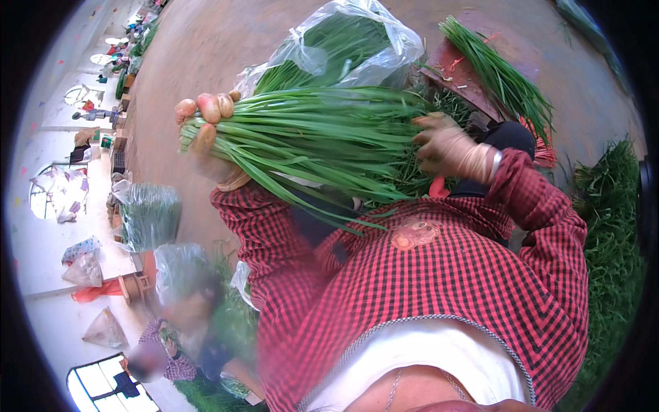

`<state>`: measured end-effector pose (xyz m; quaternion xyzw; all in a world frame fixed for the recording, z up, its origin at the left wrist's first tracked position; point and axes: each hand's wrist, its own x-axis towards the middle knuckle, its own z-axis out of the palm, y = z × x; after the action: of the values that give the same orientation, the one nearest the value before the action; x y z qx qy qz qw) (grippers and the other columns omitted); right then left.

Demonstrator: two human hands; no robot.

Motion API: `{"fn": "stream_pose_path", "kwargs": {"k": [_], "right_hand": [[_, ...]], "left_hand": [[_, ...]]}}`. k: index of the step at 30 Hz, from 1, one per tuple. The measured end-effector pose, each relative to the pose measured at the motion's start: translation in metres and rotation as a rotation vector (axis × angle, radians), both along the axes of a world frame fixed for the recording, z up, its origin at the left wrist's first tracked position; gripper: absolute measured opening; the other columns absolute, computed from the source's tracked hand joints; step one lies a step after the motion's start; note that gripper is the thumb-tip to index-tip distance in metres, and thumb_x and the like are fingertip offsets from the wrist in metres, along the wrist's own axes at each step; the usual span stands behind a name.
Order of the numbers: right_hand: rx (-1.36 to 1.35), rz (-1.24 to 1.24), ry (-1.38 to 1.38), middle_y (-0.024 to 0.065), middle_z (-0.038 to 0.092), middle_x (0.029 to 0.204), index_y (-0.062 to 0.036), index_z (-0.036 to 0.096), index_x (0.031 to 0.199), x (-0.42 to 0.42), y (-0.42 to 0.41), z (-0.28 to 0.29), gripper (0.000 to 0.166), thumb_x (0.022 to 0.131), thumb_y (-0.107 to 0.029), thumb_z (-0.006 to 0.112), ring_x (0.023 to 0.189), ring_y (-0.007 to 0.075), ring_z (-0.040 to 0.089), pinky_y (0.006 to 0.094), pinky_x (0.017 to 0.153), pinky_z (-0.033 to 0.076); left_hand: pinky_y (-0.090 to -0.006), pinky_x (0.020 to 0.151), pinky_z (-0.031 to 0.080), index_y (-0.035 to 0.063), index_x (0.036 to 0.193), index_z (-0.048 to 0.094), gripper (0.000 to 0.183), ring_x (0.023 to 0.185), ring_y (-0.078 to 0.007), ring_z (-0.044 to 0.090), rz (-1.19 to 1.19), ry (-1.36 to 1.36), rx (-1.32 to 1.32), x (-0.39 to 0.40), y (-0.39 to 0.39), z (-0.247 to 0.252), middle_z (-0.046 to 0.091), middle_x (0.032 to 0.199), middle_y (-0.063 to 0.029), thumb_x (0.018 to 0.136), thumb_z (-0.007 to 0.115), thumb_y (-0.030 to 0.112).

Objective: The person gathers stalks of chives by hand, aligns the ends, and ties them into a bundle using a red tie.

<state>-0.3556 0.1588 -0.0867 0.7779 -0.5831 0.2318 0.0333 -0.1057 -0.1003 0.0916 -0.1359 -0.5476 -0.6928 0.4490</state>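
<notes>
A bundle of long, flat green leaves, like garlic chives (319, 129), lies sideways before my chest. My left hand (206, 123), with finger covers on several fingertips, is closed round its pale stem ends. At the leaf tips my right hand (448, 147) is blurred, its fingers spread and a pale band round the wrist; whether it touches the tips I cannot tell. Beyond the bundle stands a clear plastic bag (412, 41) filled with similar greens. To the right, another bundle of greens (494, 72) rests on a reddish board (443, 67).
Loose greens (612, 221) are heaped along the right. Red ties (544, 149) hang by the board. At the left stand more bagged greens (152, 216) and a wooden stool (135, 288). Another person in a checked sleeve (183, 366) holds greens at the lower left.
</notes>
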Motion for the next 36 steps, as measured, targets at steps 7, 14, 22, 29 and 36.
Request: {"fn": "stream_pose_path", "kwargs": {"k": [7,14,22,29,36], "right_hand": [[-0.006,-0.396,-1.016,0.0071,0.067,0.086,-0.0045,0.068,0.106,-0.05,-0.018,0.056,0.027,0.092,-0.026,0.065,0.075,0.0146,0.062,0.0266,0.072,0.05],[-0.38,-0.036,-0.554,0.0123,0.068,0.095,-0.0087,0.066,0.111,0.051,-0.073,0.139,0.03,0.084,-0.02,0.073,0.082,0.0321,0.066,0.0372,0.075,0.053],[-0.058,-0.042,-0.389,0.014,0.065,0.083,-0.0078,0.066,0.094,0.032,-0.071,0.157,0.015,0.09,-0.022,0.063,0.08,0.0336,0.065,0.0391,0.069,0.051],[0.0,-0.041,-0.627,0.0061,0.066,0.083,-0.0023,0.067,0.102,0.0,-0.053,0.167,0.018,0.09,-0.016,0.067,0.077,0.014,0.062,0.0281,0.072,0.05],[-0.015,-0.139,-0.479,0.0144,0.068,0.088,-0.005,0.067,0.106,0.028,-0.075,0.147,0.022,0.089,-0.019,0.065,0.08,0.0258,0.066,0.0337,0.074,0.051]], "left_hand": [[-0.0421,0.101,0.04,0.0129,0.119,0.056,0.039,0.086,-0.0194,0.052,-0.013,-0.032,-0.023,-0.004,0.012,-0.013,0.055,0.089,-0.003,0.08,0.063,0.009],[-0.0472,0.101,0.043,0.0092,0.117,0.054,0.038,0.09,-0.0233,0.055,-0.057,-0.06,0.099,-0.037,0.037,-0.018,0.056,0.089,-0.0069,0.08,0.065,0.007],[-0.048,0.101,0.045,0.0075,0.115,0.056,0.034,0.095,-0.024,0.059,0.005,-0.195,0.079,-0.038,0.039,-0.033,0.059,0.094,-0.0079,0.082,0.063,0.006],[-0.0445,0.095,0.048,0.0047,0.115,0.059,0.038,0.087,-0.0242,0.06,0.077,-0.232,0.18,-0.018,0.022,-0.047,0.061,0.097,-0.0115,0.078,0.066,0.001],[-0.0328,0.08,0.056,-0.0022,0.118,0.059,0.047,0.088,-0.0205,0.066,0.113,-0.354,0.235,-0.044,0.044,-0.041,0.066,0.115,-0.0203,0.073,0.07,0.001]]}}
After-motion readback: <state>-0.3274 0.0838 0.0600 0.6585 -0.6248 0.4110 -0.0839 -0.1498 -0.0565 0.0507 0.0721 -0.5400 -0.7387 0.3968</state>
